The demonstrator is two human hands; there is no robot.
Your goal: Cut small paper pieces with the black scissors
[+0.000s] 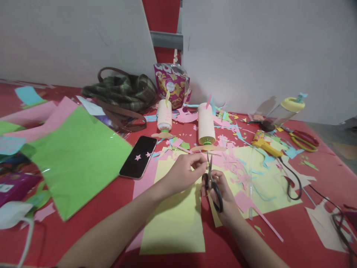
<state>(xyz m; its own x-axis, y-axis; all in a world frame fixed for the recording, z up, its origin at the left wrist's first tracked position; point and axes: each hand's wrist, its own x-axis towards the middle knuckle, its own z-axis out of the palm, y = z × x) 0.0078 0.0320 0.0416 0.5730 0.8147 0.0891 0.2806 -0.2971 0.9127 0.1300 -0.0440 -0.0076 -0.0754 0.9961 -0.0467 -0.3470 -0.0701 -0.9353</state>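
Note:
My right hand (223,193) grips black-handled scissors (213,182), blades pointing up and away from me. My left hand (184,171) is closed in a pinch right beside the blades, holding a tiny piece I cannot make out. Both hands hover over a yellow paper sheet (175,227) on the red table (320,186). Just beyond them stand two upturned bottles wrapped in pale paper, a smaller one (164,115) and a larger one (206,123), each resting on a paper ring.
A black phone (138,156) with star stickers lies left of the hands, beside a big green sheet (75,156). A yellow glue gun (264,146) with its cord, red-and-yellow scissors (304,139), a plaid bag (122,93), a snack pouch (171,83) and paper scraps crowd the far side.

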